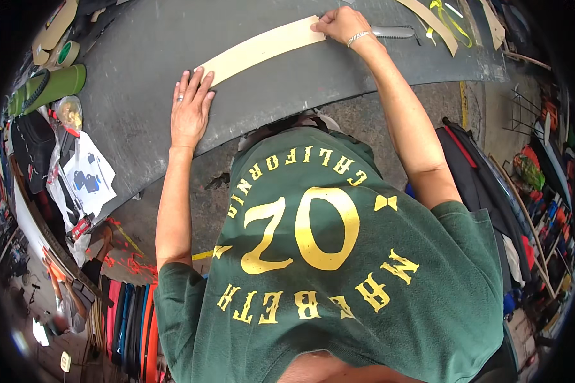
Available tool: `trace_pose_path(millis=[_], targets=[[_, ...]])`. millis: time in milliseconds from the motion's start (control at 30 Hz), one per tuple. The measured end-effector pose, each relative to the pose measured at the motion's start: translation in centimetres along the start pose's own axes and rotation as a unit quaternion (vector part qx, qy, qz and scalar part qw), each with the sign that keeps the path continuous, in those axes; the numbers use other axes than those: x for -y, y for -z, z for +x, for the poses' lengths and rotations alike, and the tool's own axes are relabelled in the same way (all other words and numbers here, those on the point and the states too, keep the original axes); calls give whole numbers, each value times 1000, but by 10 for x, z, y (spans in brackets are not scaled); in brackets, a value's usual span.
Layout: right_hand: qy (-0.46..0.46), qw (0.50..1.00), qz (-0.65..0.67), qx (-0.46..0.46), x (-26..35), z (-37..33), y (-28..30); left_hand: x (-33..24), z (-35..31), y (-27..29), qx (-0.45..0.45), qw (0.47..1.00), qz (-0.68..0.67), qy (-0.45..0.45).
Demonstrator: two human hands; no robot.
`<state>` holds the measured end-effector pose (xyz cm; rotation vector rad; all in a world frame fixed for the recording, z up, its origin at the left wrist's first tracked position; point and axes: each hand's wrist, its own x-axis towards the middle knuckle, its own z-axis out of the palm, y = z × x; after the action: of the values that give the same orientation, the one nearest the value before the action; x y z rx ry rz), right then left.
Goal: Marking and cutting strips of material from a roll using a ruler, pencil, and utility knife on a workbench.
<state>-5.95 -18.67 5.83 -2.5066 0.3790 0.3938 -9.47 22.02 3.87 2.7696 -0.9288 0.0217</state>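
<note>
A long tan strip [265,51], which looks like card or stiff paper, lies across the dark grey tabletop [140,51]. My left hand [191,110] rests flat at its left end, fingers stretched out, with the fingertips at the strip's edge. At the far right end, thumb and fingers of my right hand [345,25] are closed on the strip's corner. Just right of that hand lies a grey metal tool with a toothed edge [393,32], partly hidden behind the wrist.
Another tan strip [433,24] and a yellow ribbon [452,25] lie at the far right. On the left are a tape roll [68,53], a green cylindrical item [56,89] and a printed sheet [89,175]. Another person [70,306] is at lower left, near colourful upright material [131,325].
</note>
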Motion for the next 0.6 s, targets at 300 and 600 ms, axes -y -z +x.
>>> trace_pose_path(millis=[300,600], targets=[[-71,996,39,-38,5,-9,4,0,-2,-3,-8,1000,2,-4],[129,968,208,-54,-11,-21,7,1,-2,-4,-2,1000,4,3]])
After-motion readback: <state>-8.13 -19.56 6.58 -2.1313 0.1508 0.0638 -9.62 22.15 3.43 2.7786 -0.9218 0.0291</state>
